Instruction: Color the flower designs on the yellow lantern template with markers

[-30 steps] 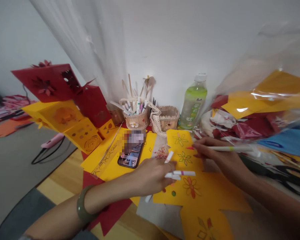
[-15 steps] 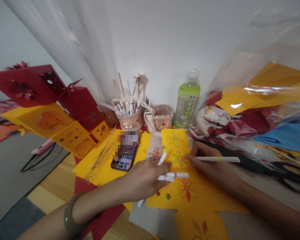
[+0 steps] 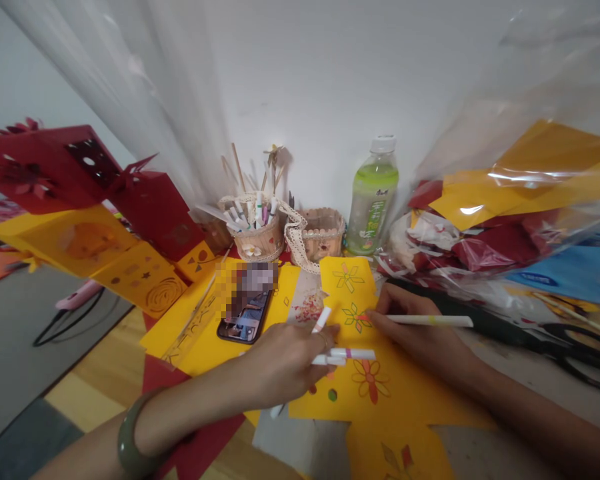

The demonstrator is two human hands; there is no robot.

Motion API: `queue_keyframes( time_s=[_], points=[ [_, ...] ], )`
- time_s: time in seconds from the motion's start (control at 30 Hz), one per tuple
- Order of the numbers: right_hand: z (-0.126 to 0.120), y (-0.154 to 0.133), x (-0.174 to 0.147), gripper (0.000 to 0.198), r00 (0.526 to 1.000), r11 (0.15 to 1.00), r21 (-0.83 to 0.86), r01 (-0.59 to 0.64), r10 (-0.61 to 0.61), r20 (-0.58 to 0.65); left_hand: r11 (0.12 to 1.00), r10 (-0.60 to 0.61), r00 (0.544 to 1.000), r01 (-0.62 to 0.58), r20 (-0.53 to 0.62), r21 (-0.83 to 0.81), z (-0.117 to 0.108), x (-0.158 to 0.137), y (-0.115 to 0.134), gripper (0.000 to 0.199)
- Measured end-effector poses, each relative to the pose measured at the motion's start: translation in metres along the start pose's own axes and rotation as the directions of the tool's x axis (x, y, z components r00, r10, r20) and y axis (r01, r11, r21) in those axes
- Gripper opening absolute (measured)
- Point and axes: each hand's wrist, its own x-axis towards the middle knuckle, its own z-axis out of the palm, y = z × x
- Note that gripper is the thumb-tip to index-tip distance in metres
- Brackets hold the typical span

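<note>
My right hand (image 3: pixel 413 327) pinches a white marker pen (image 3: pixel 437 321), its tip side at a partly coloured flower drawing (image 3: pixel 356 318) on yellow card (image 3: pixel 405 393). My left hand (image 3: pixel 293 360) is closed around several white markers (image 3: pixel 353 354) that stick out between the fingers; its fingertips are partly hidden. It rests on the card's left side. An orange-petalled flower drawing (image 3: pixel 371 380) lies between the hands, and an outlined flower (image 3: pixel 349 276) is above. Beside my left hand is a phone (image 3: pixel 247 313) with its screen lit.
Behind stand a basket of markers (image 3: pixel 257 240), a second small basket (image 3: pixel 325 237) and a green drink bottle (image 3: pixel 375 197). Black scissors (image 3: pixel 580 357) lie right, below a clear bag of paper scraps (image 3: pixel 500 240). Red and yellow paper boxes (image 3: pixel 155 210) stand left.
The view has shifted slightly, so most things sit a little further left. My right hand keeps the marker at the same flower; my left hand still holds its markers.
</note>
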Motion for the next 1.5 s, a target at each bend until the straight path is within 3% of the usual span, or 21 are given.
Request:
queue_keyframes(
  time_s=[1.5],
  points=[
    [0.0003, -0.0003, -0.0003, 0.024, 1.0, 0.999, -0.023, 0.024, -0.024, -0.012, 1.0, 0.006, 1.0, -0.006, 0.001, 0.009, 0.0003, -0.001, -0.0002, 0.036]
  ],
)
